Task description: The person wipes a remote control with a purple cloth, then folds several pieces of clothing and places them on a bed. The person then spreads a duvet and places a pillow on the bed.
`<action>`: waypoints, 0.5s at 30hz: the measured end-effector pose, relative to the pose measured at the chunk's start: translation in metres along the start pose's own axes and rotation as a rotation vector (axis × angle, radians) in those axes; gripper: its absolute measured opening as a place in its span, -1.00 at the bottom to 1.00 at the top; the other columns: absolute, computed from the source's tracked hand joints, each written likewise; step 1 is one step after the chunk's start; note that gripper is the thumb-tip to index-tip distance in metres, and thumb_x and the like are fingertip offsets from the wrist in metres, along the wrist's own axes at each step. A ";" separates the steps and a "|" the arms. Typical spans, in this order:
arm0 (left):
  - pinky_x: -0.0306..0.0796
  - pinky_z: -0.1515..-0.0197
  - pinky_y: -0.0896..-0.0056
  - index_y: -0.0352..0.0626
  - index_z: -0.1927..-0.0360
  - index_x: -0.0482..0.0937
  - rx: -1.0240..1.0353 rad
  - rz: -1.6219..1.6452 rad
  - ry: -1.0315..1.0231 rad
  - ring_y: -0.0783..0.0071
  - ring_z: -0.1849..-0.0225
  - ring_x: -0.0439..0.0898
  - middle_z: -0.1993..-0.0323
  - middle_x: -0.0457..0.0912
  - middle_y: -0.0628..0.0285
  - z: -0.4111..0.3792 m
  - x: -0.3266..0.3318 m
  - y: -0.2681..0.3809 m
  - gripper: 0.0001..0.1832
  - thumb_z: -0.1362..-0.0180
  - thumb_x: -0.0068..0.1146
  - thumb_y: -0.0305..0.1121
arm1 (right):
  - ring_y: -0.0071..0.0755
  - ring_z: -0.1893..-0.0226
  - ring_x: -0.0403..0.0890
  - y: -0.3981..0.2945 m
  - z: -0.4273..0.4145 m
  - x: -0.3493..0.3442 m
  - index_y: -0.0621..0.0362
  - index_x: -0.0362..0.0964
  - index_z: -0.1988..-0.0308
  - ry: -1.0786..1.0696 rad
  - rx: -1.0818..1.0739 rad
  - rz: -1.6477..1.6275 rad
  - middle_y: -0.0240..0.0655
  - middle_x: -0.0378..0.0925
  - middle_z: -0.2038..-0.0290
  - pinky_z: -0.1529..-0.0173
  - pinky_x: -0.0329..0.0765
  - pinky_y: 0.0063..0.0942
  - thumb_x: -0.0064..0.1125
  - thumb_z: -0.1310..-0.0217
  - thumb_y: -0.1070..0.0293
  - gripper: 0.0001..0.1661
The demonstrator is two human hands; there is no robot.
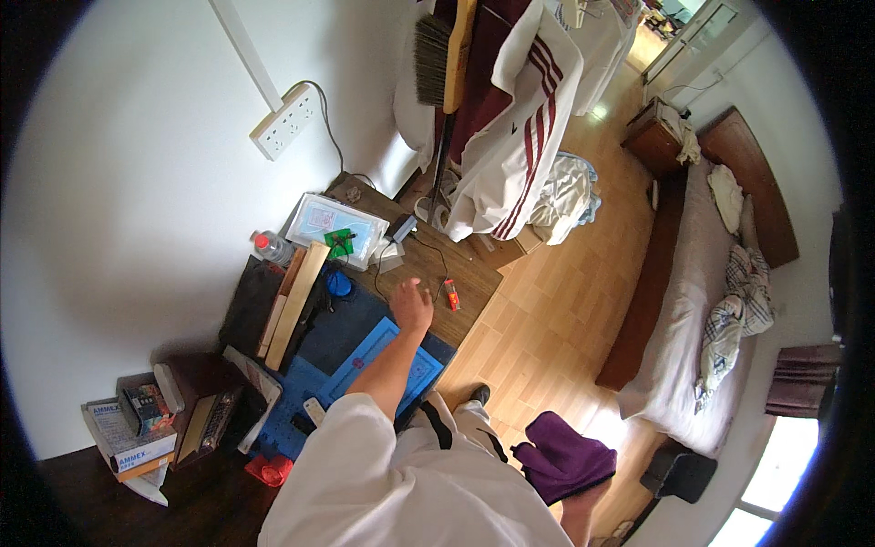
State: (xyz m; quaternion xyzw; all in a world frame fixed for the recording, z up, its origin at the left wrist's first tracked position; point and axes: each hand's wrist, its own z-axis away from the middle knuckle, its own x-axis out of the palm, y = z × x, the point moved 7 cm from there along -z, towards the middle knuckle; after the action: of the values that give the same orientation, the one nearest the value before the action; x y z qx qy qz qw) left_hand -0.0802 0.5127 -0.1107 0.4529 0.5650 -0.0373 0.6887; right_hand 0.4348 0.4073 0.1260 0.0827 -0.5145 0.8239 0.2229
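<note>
My left hand [412,305] reaches over the wooden desk [472,270], fingers a little apart with nothing visible in them. Beside it lie a thin black cable [446,263] and a small red packet [452,295]. Under my left forearm is a light blue booklet or folder [372,352] on a dark blue mat [342,338]. Low on the right, my right hand [584,502] holds a purple cloth [562,455] with a dark edge; its fingers are mostly hidden by the cloth.
On the desk are wooden strips [297,304], a plastic bottle [272,247], a blue-covered packet [335,229] and a black adapter [402,229]. A brush [437,58] and jackets [533,137] hang beyond it. A bed [683,342] stands right; boxes [137,437] sit lower left.
</note>
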 end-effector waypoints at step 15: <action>0.40 -0.07 -0.06 -0.13 0.00 0.56 0.103 0.079 -0.126 -0.07 -0.03 0.50 0.03 0.56 0.03 0.105 -0.090 -0.081 -0.68 -0.16 0.28 -0.43 | 0.06 -0.29 0.46 0.015 -0.035 0.094 0.22 0.32 -0.28 -0.284 0.165 -0.013 -0.07 0.45 -0.28 -0.41 0.37 0.07 -0.19 -0.45 -0.18 -0.25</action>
State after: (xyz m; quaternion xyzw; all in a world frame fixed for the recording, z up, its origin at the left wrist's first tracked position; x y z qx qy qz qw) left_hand -0.0797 0.3535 -0.0904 0.5067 0.4996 -0.0675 0.6993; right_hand 0.3479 0.4594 0.1321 0.2199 -0.4708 0.8419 0.1456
